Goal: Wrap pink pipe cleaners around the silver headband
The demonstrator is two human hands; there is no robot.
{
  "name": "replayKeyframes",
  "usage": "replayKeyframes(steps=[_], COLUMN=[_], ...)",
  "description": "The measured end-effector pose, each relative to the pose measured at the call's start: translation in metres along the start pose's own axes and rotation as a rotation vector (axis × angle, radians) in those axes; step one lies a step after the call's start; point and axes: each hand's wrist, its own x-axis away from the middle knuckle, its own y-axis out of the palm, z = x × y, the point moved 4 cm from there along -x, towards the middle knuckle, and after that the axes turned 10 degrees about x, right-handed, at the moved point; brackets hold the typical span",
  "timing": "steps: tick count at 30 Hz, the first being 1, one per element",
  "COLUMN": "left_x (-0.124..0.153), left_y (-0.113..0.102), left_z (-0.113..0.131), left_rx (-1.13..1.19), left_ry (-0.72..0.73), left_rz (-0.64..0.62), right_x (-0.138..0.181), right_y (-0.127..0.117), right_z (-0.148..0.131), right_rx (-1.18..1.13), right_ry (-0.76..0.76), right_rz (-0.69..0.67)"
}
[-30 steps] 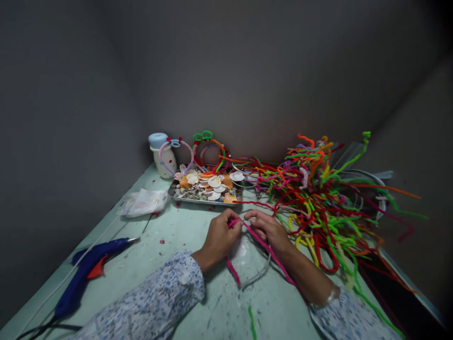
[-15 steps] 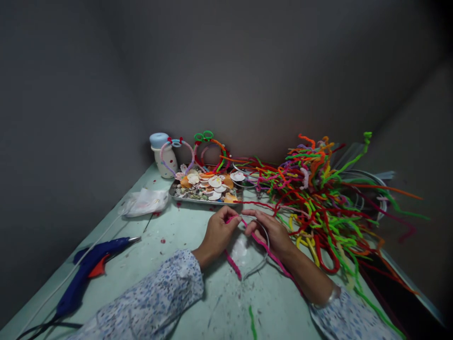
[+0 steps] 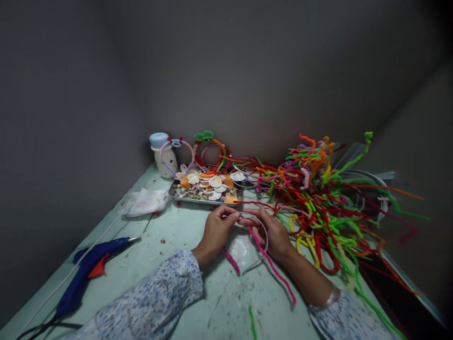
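My left hand (image 3: 215, 231) and my right hand (image 3: 272, 233) meet above the green table (image 3: 170, 236). Both pinch a thin grey hoop-shaped headband (image 3: 264, 231) at its top. A pink pipe cleaner (image 3: 271, 264) is wound on the band where the fingers meet. Its long end trails toward me past my right wrist, and a short end (image 3: 231, 261) hangs under my left hand. Both hands are closed on the band and the pink strand.
A big heap of coloured pipe cleaners (image 3: 318, 189) lies at the right. A metal tray of shells (image 3: 205, 186) stands behind my hands, with finished headbands (image 3: 198, 151) and a white jar (image 3: 161, 153). A blue glue gun (image 3: 90, 267) and a crumpled plastic bag (image 3: 145, 202) lie left.
The headband has swung up from lying near my right forearm to a hoop between my hands. The pink strand's long end has dropped off my right arm onto the table.
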Motion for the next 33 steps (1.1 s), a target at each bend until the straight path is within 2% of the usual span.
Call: replayKeyframes(steps=[8,14,16,20,23,28,33], left_x=[0.0,-0.002,-0.003,-0.006,-0.007,-0.008,-0.007], left_y=[0.003,0.004,0.003,0.002,0.002,0.003,0.007], left_z=[-0.003,-0.01,-0.012,-0.015,-0.017,-0.023,-0.029], left_rx=[0.268,0.491,0.554,0.641,0.704,0.78,0.772], left_ry=[-0.143,-0.306,-0.338,-0.356,-0.366,-0.394,-0.444], left_rz=[-0.02,-0.067,-0.068,-0.089,-0.113,-0.125,-0.162], right_x=[0.002,0.002,0.003,0.013,0.021,0.026,0.028], right_y=[-0.002,-0.002,-0.002,0.004,0.012,0.016,0.018], right_z=[-0.003,-0.002,-0.006,-0.022,-0.026,-0.02,-0.019], right_rx=[-0.022,-0.034,0.082,0.505,0.731,0.922,1.057], right_ry=[0.009,-0.087,-0.201,-0.585,-0.785,-0.958,-1.013], right_rz=[0.061,-0.053,-0.078,-0.04,-0.047,-0.05,0.029])
